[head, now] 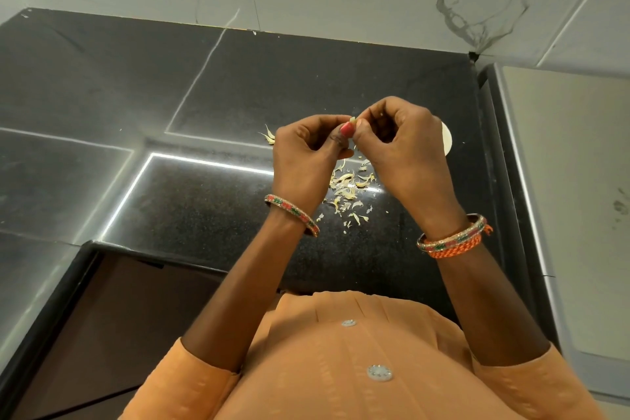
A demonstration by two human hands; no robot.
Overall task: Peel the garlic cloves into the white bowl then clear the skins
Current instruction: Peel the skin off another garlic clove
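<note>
Garlic clove [352, 119] sits pinched between both hands above the counter [218, 215], only its pale tip showing between the fingertips. Left hand [306, 160] curls round it, the thumb (nail painted red) pressed up against the clove. Right hand [402, 147] meets it from the other side, fingers bent and gripping the clove's far end. Skins [349, 193] lie scattered on the dark counter just below and between the wrists, with a few more [269, 136] beside the left hand. Bowl [447, 141] is mostly hidden behind the right hand, only a white edge visible. Bangles [451, 239] circle both wrists.
</note>
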